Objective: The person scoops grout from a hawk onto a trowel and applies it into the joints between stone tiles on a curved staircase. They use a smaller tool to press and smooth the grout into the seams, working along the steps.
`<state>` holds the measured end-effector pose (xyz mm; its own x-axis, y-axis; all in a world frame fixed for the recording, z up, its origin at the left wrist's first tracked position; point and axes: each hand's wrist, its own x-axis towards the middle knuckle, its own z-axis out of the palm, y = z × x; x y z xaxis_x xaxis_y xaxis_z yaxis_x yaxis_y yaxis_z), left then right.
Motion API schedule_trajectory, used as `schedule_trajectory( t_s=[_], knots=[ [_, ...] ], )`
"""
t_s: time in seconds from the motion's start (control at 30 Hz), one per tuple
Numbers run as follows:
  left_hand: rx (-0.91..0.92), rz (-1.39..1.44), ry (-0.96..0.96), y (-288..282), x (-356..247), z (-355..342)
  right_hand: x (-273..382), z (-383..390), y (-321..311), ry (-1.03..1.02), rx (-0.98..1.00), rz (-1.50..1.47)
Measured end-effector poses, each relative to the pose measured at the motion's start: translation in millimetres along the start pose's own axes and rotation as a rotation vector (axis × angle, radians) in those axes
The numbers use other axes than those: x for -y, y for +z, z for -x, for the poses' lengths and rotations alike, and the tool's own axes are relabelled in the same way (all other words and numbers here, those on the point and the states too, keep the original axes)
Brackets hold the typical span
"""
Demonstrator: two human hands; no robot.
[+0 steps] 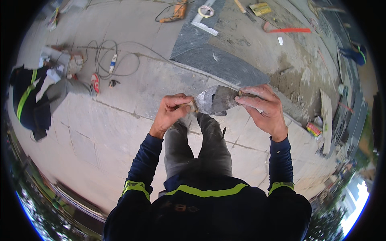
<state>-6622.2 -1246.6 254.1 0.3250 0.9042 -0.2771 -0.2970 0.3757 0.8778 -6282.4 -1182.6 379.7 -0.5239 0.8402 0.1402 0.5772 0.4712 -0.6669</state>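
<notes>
In front of my legs I hold two wide putty knives with their blades overlapping. My left hand is closed, pinching the short handle of the shiny metal putty knife. The fingers and thumb of my right hand, dusted pale, grip the dark grey putty knife near its handle. That darker blade covers part of the shiny one. Most of both handles is hidden by my fingers.
Ahead lies a dark grey slab strip with a metal square and tape roll. An orange power tool and coiled cable are on the pavement. At left another person bends by a bucket. A red strip lies farther right.
</notes>
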Motion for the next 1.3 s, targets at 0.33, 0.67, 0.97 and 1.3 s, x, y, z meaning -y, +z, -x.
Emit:
schedule_trajectory(
  t_s=[0.33, 0.67, 0.97, 1.3],
  knots=[
    [-0.545, -0.011, 0.167, -9.4, 134.0, 91.4, -68.7, -14.8, 107.4, 0.107, 0.147, 0.139],
    [-1.058, 0.249, -0.032, 11.7, 387.3, 35.2, -204.1, -153.3, 246.0, -0.38, 0.457, 0.53],
    [-1.124, -0.024, -0.04, 28.3, 479.4, -11.0, -241.0, -205.1, 322.9, -0.766, 0.642, 0.781],
    [-1.181, 0.042, -0.035, 22.4, 467.1, -6.5, -243.0, -235.5, 352.1, -0.998, 0.609, 0.873]
  ],
)
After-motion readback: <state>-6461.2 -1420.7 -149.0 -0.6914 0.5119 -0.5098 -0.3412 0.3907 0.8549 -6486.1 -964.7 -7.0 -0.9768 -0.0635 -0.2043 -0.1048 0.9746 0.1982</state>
